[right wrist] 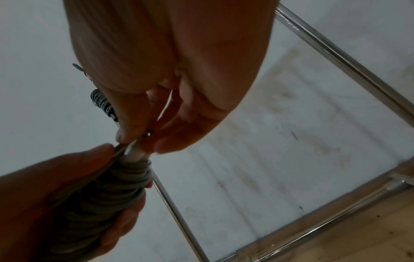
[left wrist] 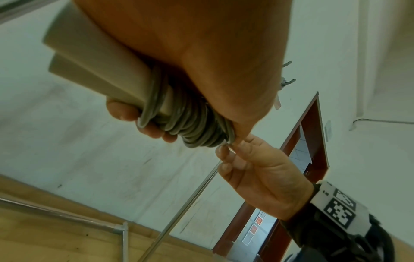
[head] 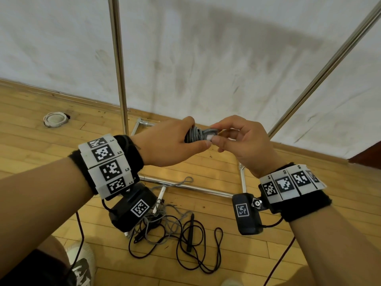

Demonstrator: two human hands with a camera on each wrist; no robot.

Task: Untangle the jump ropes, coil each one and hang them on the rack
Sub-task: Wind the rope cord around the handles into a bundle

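Observation:
A grey jump rope (head: pixel 193 136) is wound tightly around its two white handles (left wrist: pixel 96 58). My left hand (head: pixel 196 132) grips this bundle in front of me, above the rack's base. In the left wrist view the grey coils (left wrist: pixel 192 127) sit in my palm. My right hand (head: pixel 215 133) pinches the bundle's end between thumb and fingers, right at the last turn of rope (right wrist: pixel 136 147). A black jump rope (head: pixel 190 232) and another grey rope with a white handle (head: pixel 159 198) lie tangled on the floor below my hands.
The rack has a metal upright (head: pixel 118 58), a slanted pole (head: pixel 329 65) and a base bar (head: pixel 185 185) on the wooden floor against a white wall. A white ring (head: pixel 55 119) lies at the left. A dark wound bundle (right wrist: pixel 100 102) shows behind my right thumb.

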